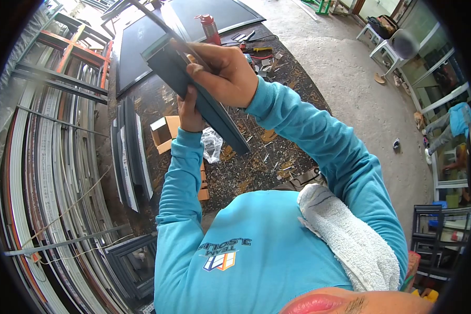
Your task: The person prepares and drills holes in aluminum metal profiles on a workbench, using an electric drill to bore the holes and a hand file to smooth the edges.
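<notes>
over the bench (298,99), at eleven o'clock, the dark bar (204,102) slants from upper left to lower right. it looks stiff, fairly light (hollow, i'd guess) and a bit slippery; best gripped mid-length by its long edges. the left hand (192,111) is closed round it; the right hand (226,74) curls nearly shut against it, its exact hold hidden.

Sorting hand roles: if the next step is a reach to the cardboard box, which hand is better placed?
Left, probably: the left hand is nearer the cardboard box, while the right hand is across the dark profile. Both are on the profile, so right would need to support it.
</notes>
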### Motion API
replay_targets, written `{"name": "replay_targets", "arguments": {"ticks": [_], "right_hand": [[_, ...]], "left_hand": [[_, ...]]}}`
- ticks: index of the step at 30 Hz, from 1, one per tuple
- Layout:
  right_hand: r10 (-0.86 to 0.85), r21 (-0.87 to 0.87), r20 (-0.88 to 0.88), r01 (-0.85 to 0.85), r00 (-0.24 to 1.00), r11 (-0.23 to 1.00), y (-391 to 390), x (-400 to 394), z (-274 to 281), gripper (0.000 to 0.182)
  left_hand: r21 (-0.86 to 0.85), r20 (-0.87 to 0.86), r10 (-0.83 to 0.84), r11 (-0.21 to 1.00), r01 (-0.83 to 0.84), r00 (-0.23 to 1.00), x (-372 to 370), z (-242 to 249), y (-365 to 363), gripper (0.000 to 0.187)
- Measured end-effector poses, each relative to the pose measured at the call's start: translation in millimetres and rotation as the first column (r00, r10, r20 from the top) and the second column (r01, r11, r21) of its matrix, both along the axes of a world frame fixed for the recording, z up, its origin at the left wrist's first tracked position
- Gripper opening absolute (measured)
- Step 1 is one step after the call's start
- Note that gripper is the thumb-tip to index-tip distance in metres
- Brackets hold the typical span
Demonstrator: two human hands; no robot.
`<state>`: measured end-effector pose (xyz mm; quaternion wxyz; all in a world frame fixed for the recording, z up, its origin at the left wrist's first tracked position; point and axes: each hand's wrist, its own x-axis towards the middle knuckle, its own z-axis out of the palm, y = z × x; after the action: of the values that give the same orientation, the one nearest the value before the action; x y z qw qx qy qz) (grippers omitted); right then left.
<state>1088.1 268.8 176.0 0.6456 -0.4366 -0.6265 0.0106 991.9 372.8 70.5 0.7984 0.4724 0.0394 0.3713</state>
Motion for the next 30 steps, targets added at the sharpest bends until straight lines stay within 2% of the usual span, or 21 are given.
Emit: {"name": "replay_targets", "arguments": {"ticks": [1, 2, 3, 4, 5, 6, 7, 10, 12, 13, 15, 17, 18, 20, 21, 24, 25, 30], "right_hand": [[0.002, 0.002, 0.001, -0.002, 1.0, 1.0, 0, 0, -2, 0.042], [0.006, -0.018, 0.006, -0.006, 1.0, 1.0, -3, 0, -2, 0.041], [0.011, -0.038, 0.011, -0.01, 1.0, 0.999, -6, 0, 0, 0.041], [0.039, -0.042, -0.074, -0.042, 0.996, 0.998, -9, -4, 2, 0.04], [0.066, -0.042, -0.159, -0.074, 0.985, 0.996, -11, -7, 4, 0.039], [0.094, -0.039, -0.242, -0.106, 0.966, 0.994, -11, -9, 6, 0.038], [0.082, -0.033, -0.167, -0.089, 0.983, 0.996, -10, -5, 2, 0.037], [0.019, -0.089, -0.021, -0.021, 1.0, 0.996, -18, 7, -1, 0.037], [-0.041, -0.244, -0.042, 0.029, 0.998, 0.969, -36, 6, 10, 0.041], [-0.043, -0.28, -0.027, 0.034, 0.999, 0.959, -39, 7, 17, 0.05], [-0.052, -0.178, 0.018, 0.055, 0.998, 0.983, -30, 13, 15, 0.051], [-0.026, -0.104, 0.037, 0.029, 0.999, 0.994, -13, 22, 5, 0.048], [-0.019, -0.122, 0.079, 0.028, 0.997, 0.992, -12, 23, 8, 0.047], [-0.001, -0.159, 0.161, 0.027, 0.987, 0.987, -10, 24, 15, 0.048], [-0.021, 0.01, 0.182, 0.02, 0.983, 1.0, 1, 22, 11, 0.045], [-0.061, -0.059, 0.265, 0.08, 0.962, 0.995, 3, 26, 5, 0.044], [-0.013, -0.048, 0.174, 0.022, 0.985, 0.999, 8, 25, 0, 0.044], [-0.055, -0.04, 0.186, 0.063, 0.981, 0.997, 6, 28, -2, 0.045]], "left_hand": [[-0.357, -0.038, -0.051, 0.934, 0.034, 0.998, -1, 15, 1, 0.055], [-0.667, -0.057, -0.11, 0.744, 0.044, 0.992, -4, 33, 3, 0.056], [-0.674, -0.037, -0.127, 0.736, 0.069, 0.991, -4, 32, 5, 0.056], [-0.68, -0.018, -0.144, 0.727, 0.094, 0.989, -4, 32, 6, 0.057], [-0.388, 0.023, -0.132, 0.912, 0.131, 0.991, -3, 10, 6, 0.057], [-0.214, 0.041, -0.148, 0.965, 0.153, 0.988, -3, -2, 9, 0.057], [-0.04, 0.066, -0.153, 0.987, 0.156, 0.986, -2, -12, 10, 0.057], [-0.038, 0.063, -0.174, 0.984, 0.176, 0.983, 1, -20, 22, 0.056], [-0.086, 0.052, -0.131, 0.987, 0.135, 0.99, -1, -22, 25, 0.054], [-0.059, 0.072, -0.173, 0.982, 0.178, 0.982, -2, -23, 27, 0.053], [0.001, 0.105, -0.266, 0.964, 0.267, 0.958, -4, -28, 35, 0.051], [-0.067, 0.132, -0.247, 0.964, 0.257, 0.96, -2, -42, 46, 0.051], [-0.1, 0.145, -0.236, 0.963, 0.252, 0.961, -1, -41, 47, 0.05], [-0.063, 0.112, -0.201, 0.976, 0.209, 0.973, 0, -41, 47, 0.053], [-0.077, 0.1, -0.166, 0.982, 0.174, 0.981, 3, -37, 41, 0.054], [-0.093, 0.057, -0.121, 0.988, 0.125, 0.991, 5, -34, 40, 0.057], [-0.095, 0.043, -0.116, 0.988, 0.12, 0.992, 5, -35, 41, 0.057], [-0.083, 0.073, -0.162, 0.982, 0.168, 0.984, 7, -38, 42, 0.057]]}}
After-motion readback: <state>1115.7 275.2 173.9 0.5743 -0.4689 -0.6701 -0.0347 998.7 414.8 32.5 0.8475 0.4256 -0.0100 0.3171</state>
